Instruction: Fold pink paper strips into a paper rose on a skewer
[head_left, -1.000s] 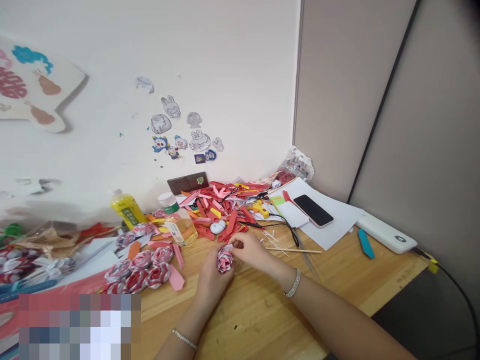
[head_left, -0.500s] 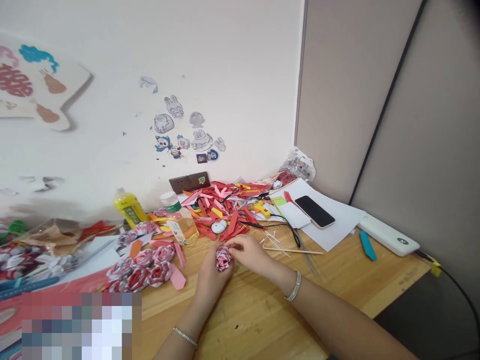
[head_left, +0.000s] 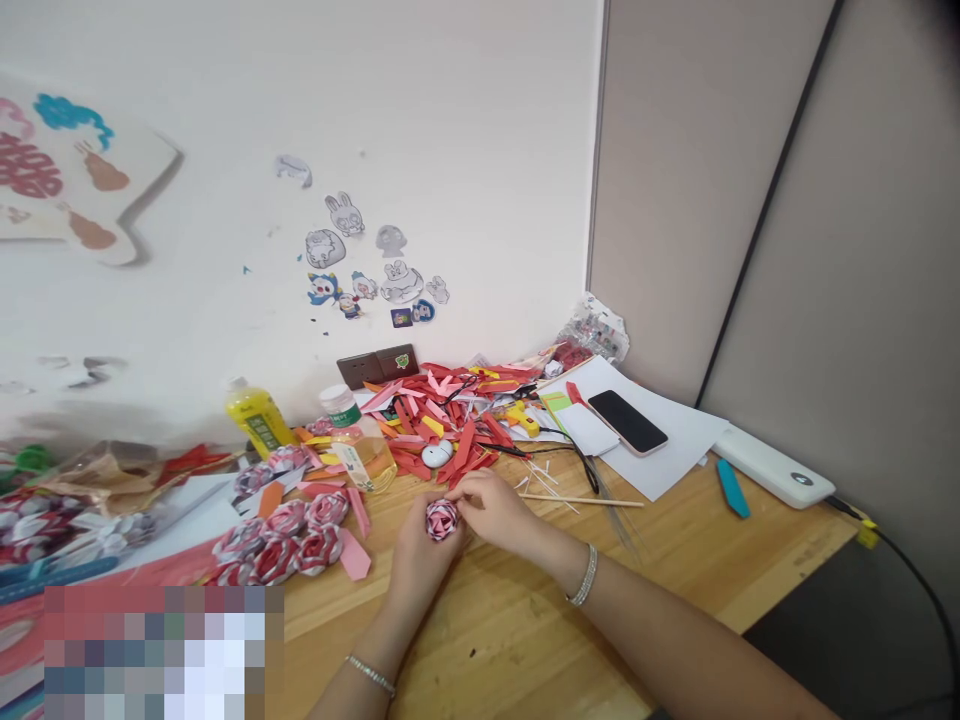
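A small rose-like flower (head_left: 441, 520), folded from pink, white and dark red strips, is wrapped in the fingers of my left hand (head_left: 418, 555). Its spiral face points up toward me. From the right, my right hand (head_left: 491, 510) reaches in with fingers bent together at the flower's far edge; whether they pinch a strip there is too small to tell. Both hands are above the wooden table. To their left lies a cluster of similar finished flowers (head_left: 289, 535), with a pink paper strip (head_left: 355, 555) beside it.
Behind my hands spreads a heap of red, pink and orange paper strips (head_left: 450, 420). A bottle of amber liquid (head_left: 379, 465) and a yellow bottle (head_left: 259, 415) stand near the wall. A phone (head_left: 628, 421), a thin wooden stick (head_left: 585, 500) and a white power bank-like device (head_left: 776, 468) lie rightward.
The flower has turned slightly in my left hand, its face now more toward me. My right fingers have shifted a little along its edge. The view has moved slightly.
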